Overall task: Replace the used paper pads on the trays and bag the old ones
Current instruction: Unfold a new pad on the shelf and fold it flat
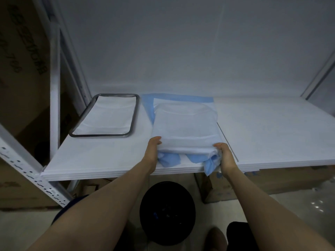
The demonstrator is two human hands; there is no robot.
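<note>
Our left hand (154,148) and right hand (225,157) each pinch a near corner of the pile of pads (184,124), likely to lift it whole. It lies on the shelf (272,127), just right of the tray (98,136).

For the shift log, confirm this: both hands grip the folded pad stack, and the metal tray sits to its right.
One error: the head view shows the metal tray left of the pad stack, not right. The left hand and right hand do grip it.
</note>
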